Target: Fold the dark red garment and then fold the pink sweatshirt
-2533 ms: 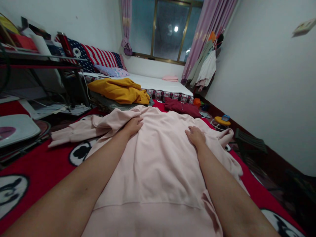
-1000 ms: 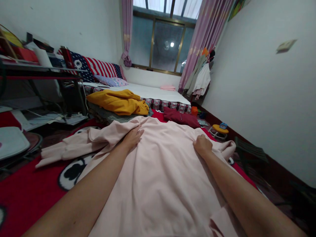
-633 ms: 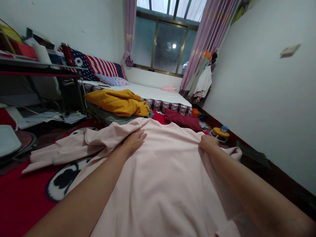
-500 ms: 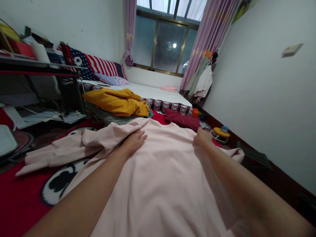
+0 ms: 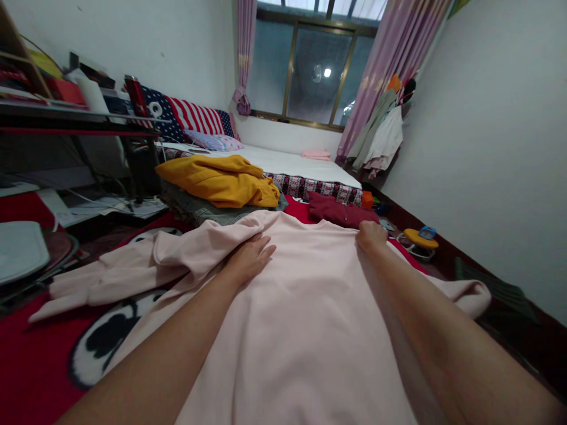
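A pale pink long-sleeved sweatshirt (image 5: 310,307) lies spread in front of me, its neckline at the far end. My left hand (image 5: 251,258) rests flat on its left shoulder area, fingers stretched out and a little apart. At the right shoulder, my right hand (image 5: 371,235) is closed on the fabric like a fist. The left sleeve stretches out over the rug, while the right sleeve lies partly hidden behind my right forearm.
Beyond the sweatshirt, a mustard-yellow garment (image 5: 221,180) tops a pile of folded clothes, with a dark red garment (image 5: 339,211) to its right. A red patterned rug (image 5: 39,360) lies underneath. A bed (image 5: 283,159), a desk (image 5: 88,127) and a yellow stool (image 5: 420,238) surround this area.
My right hand has moved slightly right with the sweatshirt's shoulder, and the right sleeve reaches farther right. The left hand stays flat on the cloth. The view has shifted a little left.
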A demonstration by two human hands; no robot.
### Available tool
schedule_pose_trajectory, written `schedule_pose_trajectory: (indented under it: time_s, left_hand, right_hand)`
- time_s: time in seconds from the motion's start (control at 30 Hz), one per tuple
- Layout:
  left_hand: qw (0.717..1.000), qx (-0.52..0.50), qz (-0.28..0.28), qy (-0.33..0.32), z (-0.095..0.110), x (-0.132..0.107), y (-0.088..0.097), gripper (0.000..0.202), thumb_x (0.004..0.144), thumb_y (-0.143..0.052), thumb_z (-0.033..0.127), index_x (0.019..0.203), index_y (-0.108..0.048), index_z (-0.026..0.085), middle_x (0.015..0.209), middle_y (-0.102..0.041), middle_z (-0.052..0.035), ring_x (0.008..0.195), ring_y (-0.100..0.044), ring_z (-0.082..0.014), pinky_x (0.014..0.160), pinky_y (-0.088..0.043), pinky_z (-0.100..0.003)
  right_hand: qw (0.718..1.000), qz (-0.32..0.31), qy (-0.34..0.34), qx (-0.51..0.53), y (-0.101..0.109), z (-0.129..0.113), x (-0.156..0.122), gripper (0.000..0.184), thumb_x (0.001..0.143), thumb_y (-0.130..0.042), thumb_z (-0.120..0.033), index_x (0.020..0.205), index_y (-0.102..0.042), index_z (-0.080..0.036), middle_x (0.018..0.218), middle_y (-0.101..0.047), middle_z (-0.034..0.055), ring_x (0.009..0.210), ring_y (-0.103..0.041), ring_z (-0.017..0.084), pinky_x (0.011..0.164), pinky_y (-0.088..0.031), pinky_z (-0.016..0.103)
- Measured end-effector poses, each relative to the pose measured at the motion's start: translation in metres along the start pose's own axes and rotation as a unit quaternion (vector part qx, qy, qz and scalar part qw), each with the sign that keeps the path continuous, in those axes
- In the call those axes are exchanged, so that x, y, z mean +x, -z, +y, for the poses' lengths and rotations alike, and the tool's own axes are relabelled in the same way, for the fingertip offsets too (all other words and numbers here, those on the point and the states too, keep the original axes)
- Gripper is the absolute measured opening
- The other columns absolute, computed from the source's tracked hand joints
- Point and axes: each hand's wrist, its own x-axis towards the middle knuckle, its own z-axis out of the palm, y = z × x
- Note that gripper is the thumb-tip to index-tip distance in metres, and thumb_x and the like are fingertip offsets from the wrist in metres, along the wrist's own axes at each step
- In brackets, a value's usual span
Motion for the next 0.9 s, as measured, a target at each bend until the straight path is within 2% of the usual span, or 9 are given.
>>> schedule_pose_trajectory:
  time_s: [0.13,0.3,0.4,0.5,0.6,0.7,0.83,0.9]
  left_hand:
    - [1.000,0.006,-0.010,0.005,0.003,-0.002,0.003,0.055,0.094,-0.036,0.048,0.135,-0.053,0.016,0.146,-0.047,-0.0106,0.137,-0.039,-0.0271,0.116,-0.028,-0.038]
    - [0.997,0.045,-0.053,0.028,0.006,-0.001,0.005,0.063,0.094,-0.033,0.051,0.143,-0.044,0.013,0.153,-0.035,-0.0119,0.141,-0.033,-0.0283,0.117,-0.024,-0.041]
    - [0.994,0.071,-0.069,0.036,0.007,-0.001,0.006,0.066,0.092,-0.038,0.052,0.145,-0.041,0.013,0.155,-0.031,-0.0118,0.143,-0.030,-0.0287,0.118,-0.022,-0.040]
    - [0.992,0.088,-0.079,0.040,0.008,-0.001,0.007,0.067,0.092,-0.038,0.052,0.147,-0.038,0.013,0.156,-0.030,-0.0113,0.143,-0.028,-0.0279,0.118,-0.020,-0.038]
    - [0.990,0.100,-0.088,0.043,0.008,-0.001,0.007,0.068,0.093,-0.037,0.052,0.148,-0.035,0.012,0.156,-0.029,-0.0120,0.144,-0.026,-0.0268,0.119,-0.019,-0.037]
    - [0.989,0.114,-0.087,0.042,0.009,-0.001,0.006,0.069,0.093,-0.037,0.052,0.148,-0.034,0.011,0.156,-0.030,-0.0130,0.144,-0.026,-0.0265,0.119,-0.019,-0.037]
    - [0.987,0.132,-0.081,0.040,0.010,-0.001,0.005,0.068,0.094,-0.036,0.051,0.148,-0.034,0.010,0.156,-0.030,-0.0131,0.144,-0.027,-0.0275,0.118,-0.019,-0.038]
    - [0.986,0.138,-0.082,0.036,0.011,-0.002,0.004,0.067,0.094,-0.035,0.051,0.148,-0.034,0.010,0.155,-0.030,-0.0139,0.143,-0.028,-0.0278,0.118,-0.020,-0.038]
  right_hand:
    - [0.999,0.011,-0.043,0.018,-0.009,0.000,0.009,0.032,0.088,-0.044,-0.007,0.111,-0.066,-0.005,0.111,-0.065,0.0267,0.107,-0.064,0.033,0.086,-0.051,0.041]
    - [0.997,-0.004,-0.066,0.041,-0.027,-0.005,-0.002,0.036,0.092,-0.035,-0.010,0.119,-0.056,-0.003,0.111,-0.064,0.0282,0.107,-0.064,0.035,0.083,-0.051,0.044]
    - [0.998,-0.027,-0.026,0.045,-0.025,-0.004,-0.010,0.038,0.090,-0.036,-0.009,0.123,-0.052,-0.001,0.113,-0.063,0.0278,0.108,-0.062,0.033,0.088,-0.049,0.043]
    - [0.996,-0.054,0.049,0.049,-0.016,0.005,-0.026,0.044,0.088,-0.042,-0.012,0.131,-0.047,-0.003,0.125,-0.058,0.0253,0.113,-0.059,0.030,0.095,-0.045,0.040]
    - [0.987,-0.081,0.130,0.052,-0.002,0.022,-0.057,0.051,0.089,-0.048,-0.020,0.138,-0.043,-0.008,0.135,-0.053,0.0188,0.121,-0.052,0.025,0.101,-0.040,0.033]
    - [0.976,-0.097,0.189,0.054,0.021,0.046,-0.104,0.044,0.087,-0.052,-0.023,0.130,-0.055,-0.014,0.130,-0.059,0.0121,0.115,-0.056,0.021,0.097,-0.040,0.027]
    - [0.981,-0.058,0.185,-0.007,0.063,0.080,-0.174,0.032,0.086,-0.050,-0.024,0.113,-0.065,-0.017,0.111,-0.066,0.0101,0.094,-0.063,0.023,0.082,-0.044,0.032]
    - [0.983,-0.069,0.159,-0.060,0.082,0.094,-0.205,0.026,0.086,-0.051,-0.029,0.104,-0.066,-0.019,0.104,-0.067,0.0088,0.091,-0.064,0.025,0.077,-0.044,0.033]
